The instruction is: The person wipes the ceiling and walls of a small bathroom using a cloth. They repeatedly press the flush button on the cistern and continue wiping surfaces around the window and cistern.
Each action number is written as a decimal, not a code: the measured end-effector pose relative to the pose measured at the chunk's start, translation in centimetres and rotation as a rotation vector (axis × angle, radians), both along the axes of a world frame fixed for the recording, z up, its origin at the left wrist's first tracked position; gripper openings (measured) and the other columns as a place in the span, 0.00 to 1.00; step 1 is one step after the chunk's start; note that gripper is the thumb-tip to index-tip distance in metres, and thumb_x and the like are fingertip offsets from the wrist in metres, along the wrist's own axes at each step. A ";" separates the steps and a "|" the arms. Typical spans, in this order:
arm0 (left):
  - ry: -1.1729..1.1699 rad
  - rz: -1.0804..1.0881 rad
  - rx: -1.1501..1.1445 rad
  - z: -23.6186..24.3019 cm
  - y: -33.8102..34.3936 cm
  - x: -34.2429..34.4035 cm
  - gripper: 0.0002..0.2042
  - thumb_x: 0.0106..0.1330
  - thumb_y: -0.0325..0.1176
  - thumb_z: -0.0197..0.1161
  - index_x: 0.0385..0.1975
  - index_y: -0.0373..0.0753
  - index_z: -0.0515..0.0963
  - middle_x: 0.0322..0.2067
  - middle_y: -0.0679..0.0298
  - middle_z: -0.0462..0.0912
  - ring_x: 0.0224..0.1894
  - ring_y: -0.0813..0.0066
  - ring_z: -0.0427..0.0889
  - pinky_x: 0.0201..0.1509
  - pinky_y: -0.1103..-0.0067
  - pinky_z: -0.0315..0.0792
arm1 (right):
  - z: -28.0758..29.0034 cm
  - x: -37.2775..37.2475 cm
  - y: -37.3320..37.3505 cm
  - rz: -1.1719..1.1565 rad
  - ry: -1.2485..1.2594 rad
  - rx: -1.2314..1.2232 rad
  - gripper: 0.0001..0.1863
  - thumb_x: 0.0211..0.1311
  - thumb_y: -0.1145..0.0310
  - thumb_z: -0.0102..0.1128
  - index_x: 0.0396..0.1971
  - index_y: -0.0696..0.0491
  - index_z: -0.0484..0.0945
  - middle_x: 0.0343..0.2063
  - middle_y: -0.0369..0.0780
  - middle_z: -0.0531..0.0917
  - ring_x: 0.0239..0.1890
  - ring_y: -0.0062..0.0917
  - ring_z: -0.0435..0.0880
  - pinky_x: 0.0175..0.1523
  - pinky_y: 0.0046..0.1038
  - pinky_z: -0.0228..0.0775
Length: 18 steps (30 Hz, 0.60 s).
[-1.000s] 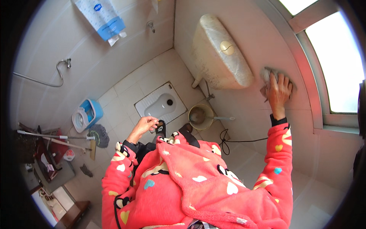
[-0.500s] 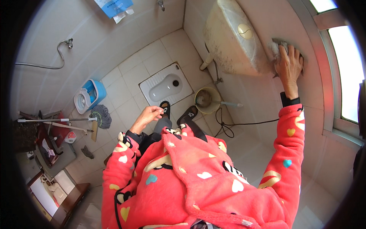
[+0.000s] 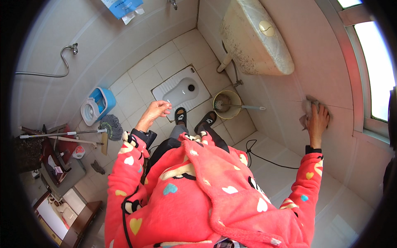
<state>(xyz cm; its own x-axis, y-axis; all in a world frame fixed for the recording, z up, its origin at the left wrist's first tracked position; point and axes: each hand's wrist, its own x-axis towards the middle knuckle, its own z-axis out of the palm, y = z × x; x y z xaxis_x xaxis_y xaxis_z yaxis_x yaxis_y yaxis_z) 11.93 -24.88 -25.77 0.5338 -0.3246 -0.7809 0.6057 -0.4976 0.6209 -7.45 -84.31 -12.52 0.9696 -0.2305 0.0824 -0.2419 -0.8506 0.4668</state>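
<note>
R hand (image 3: pixel 318 122): at 3 o'clock, fingers spread over a grey crumpled cloth rag (image 3: pixel 307 111), grasping it & pressing it to the beige tiled wall (image 3: pixel 277 93).
Rag: 3 o'clock, flat-ish vs. wall, below & R of the cistern, partly hidden by fingers.
L hand (image 3: pixel 155 113): 9–10 o'clock, nr centre, mid-air over floor; fingers loosely curled twd thumb, released.
Sleeves: pink-red fleece jacket (image 3: pixel 190 208) w/ heart prints, fills 6 o'clock; dark cuffs at wrists.
Feet: black open-toe sandals (image 3: pixel 180 115), nr centre, just beside the squat toilet.
Squat toilet: white ceramic pan (image 3: pixel 186 96), 11–12 o'clock, set in pale floor tiles.
Cistern: off-white wall-hung tank (image 3: pixel 256 39) w/ dark specks, 1 o'clock.
Bucket: pale yellow round pail (image 3: pixel 232 97), 2 o'clock; long-handled brush (image 3: pixel 252 107) leans in it, handle out twd 3.
Window: bright pane (image 3: pixel 374 66), 2–3 o'clock.
Mop stuff: blue-white plastic mop bucket (image 3: pixel 108 101), 9–10 o'clock; grey string mop (image 3: pixel 111 127) just below it, silver pole running twd 9.
Cable: thin black cord (image 3: pixel 271 163), 4 o'clock.
Tissue: blue hanging pack (image 3: pixel 120 7), 11 o'clock.
</note>
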 end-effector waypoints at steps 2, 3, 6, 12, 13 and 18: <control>-0.002 0.006 -0.012 -0.1 -0.1 0.4 0.19 0.69 0.44 0.56 0.50 0.34 0.75 0.45 0.61 0.81 0.44 0.74 0.81 0.46 0.78 0.73 | -1.3 -2.9 -1.3 -0.052 0.029 0.009 0.32 0.36 0.66 0.73 0.48 0.44 0.74 0.48 0.38 0.71 0.57 0.38 0.68 0.54 0.41 0.64; -0.018 0.005 -0.009 -0.2 -0.1 0.6 0.19 0.69 0.44 0.56 0.50 0.34 0.75 0.45 0.61 0.81 0.44 0.74 0.81 0.46 0.78 0.73 | -2.1 -4.3 -1.9 -0.071 0.038 0.005 0.32 0.36 0.66 0.73 0.48 0.44 0.74 0.49 0.38 0.71 0.57 0.38 0.67 0.54 0.41 0.64; -0.035 -0.005 -0.019 -0.5 -0.3 0.7 0.20 0.68 0.44 0.56 0.50 0.34 0.75 0.46 0.61 0.81 0.44 0.74 0.81 0.46 0.78 0.73 | -4.4 -8.4 -3.7 -0.133 0.121 -0.024 0.30 0.38 0.69 0.70 0.48 0.45 0.74 0.51 0.39 0.71 0.59 0.38 0.67 0.55 0.42 0.64; -0.048 0.026 -0.029 -1.5 0.3 0.5 0.20 0.68 0.45 0.56 0.49 0.34 0.75 0.46 0.60 0.81 0.44 0.74 0.81 0.46 0.78 0.74 | -5.0 -12.5 -5.6 -0.361 0.163 0.141 0.28 0.41 0.74 0.65 0.49 0.47 0.75 0.51 0.43 0.72 0.57 0.42 0.69 0.56 0.44 0.65; -0.034 0.053 -0.032 -1.7 0.4 0.5 0.19 0.68 0.45 0.57 0.48 0.34 0.76 0.45 0.61 0.81 0.43 0.74 0.81 0.45 0.78 0.74 | -4.6 -12.2 -5.7 -0.420 0.104 0.185 0.29 0.41 0.74 0.65 0.50 0.48 0.75 0.50 0.43 0.72 0.57 0.42 0.69 0.56 0.45 0.65; -0.050 0.083 -0.023 -2.0 0.4 1.5 0.18 0.68 0.43 0.57 0.47 0.35 0.77 0.43 0.61 0.82 0.41 0.74 0.81 0.44 0.78 0.74 | 0.2 -8.3 -6.1 -0.200 -0.469 -0.015 0.31 0.40 0.73 0.66 0.52 0.48 0.75 0.45 0.45 0.75 0.51 0.44 0.73 0.53 0.44 0.67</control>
<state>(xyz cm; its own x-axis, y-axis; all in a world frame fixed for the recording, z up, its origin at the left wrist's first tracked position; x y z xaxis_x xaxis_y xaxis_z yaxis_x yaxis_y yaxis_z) 13.40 -24.52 -27.79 0.5976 -0.2951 -0.7455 0.6123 -0.4323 0.6620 -15.77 -90.43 -12.33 0.7643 -0.4034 0.5032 -0.5859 -0.7602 0.2805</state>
